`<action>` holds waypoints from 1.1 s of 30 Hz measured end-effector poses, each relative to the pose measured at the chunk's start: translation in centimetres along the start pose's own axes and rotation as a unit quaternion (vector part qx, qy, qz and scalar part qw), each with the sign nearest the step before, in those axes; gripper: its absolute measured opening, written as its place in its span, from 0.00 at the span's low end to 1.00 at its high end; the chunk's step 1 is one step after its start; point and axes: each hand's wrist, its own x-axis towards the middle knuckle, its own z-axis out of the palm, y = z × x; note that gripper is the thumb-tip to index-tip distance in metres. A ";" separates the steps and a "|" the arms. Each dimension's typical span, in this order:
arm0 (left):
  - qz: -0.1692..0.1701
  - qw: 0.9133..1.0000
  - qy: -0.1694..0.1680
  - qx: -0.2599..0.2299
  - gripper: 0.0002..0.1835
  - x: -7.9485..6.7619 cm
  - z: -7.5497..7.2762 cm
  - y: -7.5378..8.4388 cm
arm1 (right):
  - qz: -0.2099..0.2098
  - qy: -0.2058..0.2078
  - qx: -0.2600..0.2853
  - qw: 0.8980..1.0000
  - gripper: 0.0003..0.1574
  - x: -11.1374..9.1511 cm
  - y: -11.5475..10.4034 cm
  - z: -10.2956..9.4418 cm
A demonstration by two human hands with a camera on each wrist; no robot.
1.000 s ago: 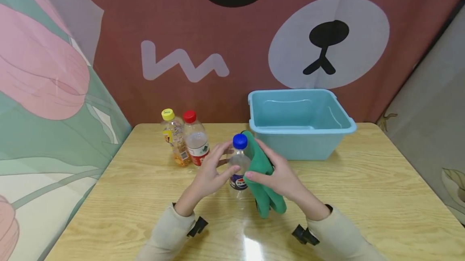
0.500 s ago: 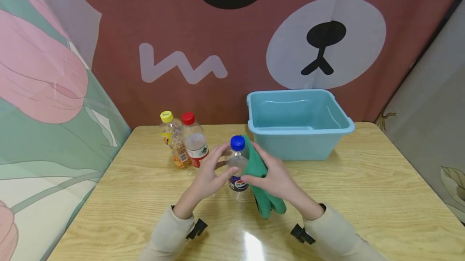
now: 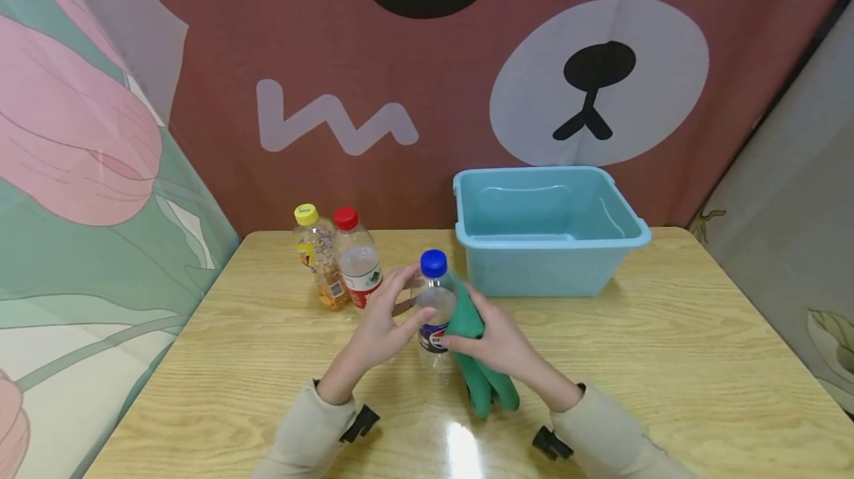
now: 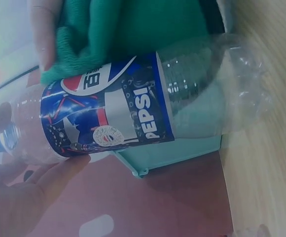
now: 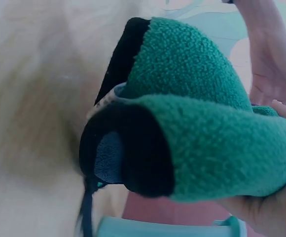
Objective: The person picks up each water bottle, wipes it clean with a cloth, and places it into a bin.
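"Sleeves (image 3: pixel 303 427) at the near side, pale, left and right. Beyond those?"

"With the right hand (image 3: pixel 497 343), grips a black-edged green cloth (image 5: pixel 207 145), partly closed round it, thumb in front. Presses it against the right side of the Pepsi bottle (image 4: pixel 106 106)."

"And on the left?"

"With the left hand (image 3: pixel 383 322), holds the same bottle around its upper part, thumb in front, half open to its width."

"Standing where?"

"Close to upright, blue cap (image 3: pixel 434 263) on top, mid-table (image 3: pixel 213 375); cannot tell whether touching down."

"Farther off?"

"At left, a red-capped bottle (image 3: pixel 359 265) just beside a yellow-capped bottle (image 3: pixel 323 268). At right, a light blue tub (image 3: pixel 534 273). Farthest, a reddish-brown hanging (image 3: pixel 333 41)."
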 end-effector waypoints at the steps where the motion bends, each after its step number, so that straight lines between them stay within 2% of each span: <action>1: -0.003 1.000 0.001 -0.001 0.28 0.0 0.0 0.0 | -0.002 -0.003 -0.003 1.000 0.51 0.0 0.2 0.1; 5: -0.016 1.000 0.007 0.003 0.28 -0.1 0.2 0.1 | -0.002 -0.009 -0.015 1.000 0.51 -0.1 0.8 0.5; 13: -0.019 0.999 0.037 0.020 0.32 -0.1 1.3 -3.1 | 0.022 -0.005 -0.015 1.000 0.52 -0.3 1.5 0.2; 18: -0.015 0.997 0.062 0.033 0.31 0.0 1.6 -3.3 | 0.038 -0.003 -0.015 0.999 0.50 -0.6 1.4 -0.4; 26: 0.024 0.994 0.082 0.069 0.29 0.0 1.4 -3.3 | 0.040 0.009 -0.019 0.999 0.48 -1.3 1.3 -1.7; 33: 0.002 0.996 0.067 0.059 0.31 0.1 1.3 -3.2 | 0.048 0.018 -0.014 0.999 0.50 -1.6 0.6 -2.9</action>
